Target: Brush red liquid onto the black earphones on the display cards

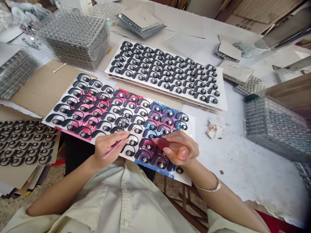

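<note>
Containers: one translucent orange-red bottle (182, 153), contents indistinct, gripped by the right hand (186, 144); three large stacks of clear trays (73, 35) on the counter (233, 165), contents unreadable. Count: one pink stick (113, 149), pinched by the left hand (109, 148), tip contact undetermined; one coloured sheet (191, 125) beneath both hands, at the counter's near edge, bearing rows of black hooked pieces (55, 117); one cotton swab (59, 68) on cardboard (41, 94).

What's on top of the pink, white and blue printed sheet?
Rows of black, curved pieces with round silvery centres. The left hand and right hand hide what's behind them.
</note>
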Available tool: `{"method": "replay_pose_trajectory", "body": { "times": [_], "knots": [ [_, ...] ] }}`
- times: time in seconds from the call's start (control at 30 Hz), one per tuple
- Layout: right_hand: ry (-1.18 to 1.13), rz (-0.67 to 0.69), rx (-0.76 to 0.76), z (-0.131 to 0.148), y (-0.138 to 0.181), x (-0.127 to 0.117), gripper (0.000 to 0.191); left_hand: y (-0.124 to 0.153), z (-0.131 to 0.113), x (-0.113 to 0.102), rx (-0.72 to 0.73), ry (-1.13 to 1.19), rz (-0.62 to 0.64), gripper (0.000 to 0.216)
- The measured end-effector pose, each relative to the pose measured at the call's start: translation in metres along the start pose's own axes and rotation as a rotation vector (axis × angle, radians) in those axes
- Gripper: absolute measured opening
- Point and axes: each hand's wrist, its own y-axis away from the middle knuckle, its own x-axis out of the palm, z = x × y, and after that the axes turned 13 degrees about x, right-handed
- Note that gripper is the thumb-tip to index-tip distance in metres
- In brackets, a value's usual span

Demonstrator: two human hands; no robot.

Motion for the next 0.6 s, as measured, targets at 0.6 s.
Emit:
{"method": "replay_pose_trajectory", "body": {
  "times": [0.6],
  "knots": [
    [0.053,-0.011,-0.025,0.0051,-0.007,0.0007,0.021,0.0087,0.0001,0.0064,0.057,-0.085,-0.048,0.013]
  ]
}}
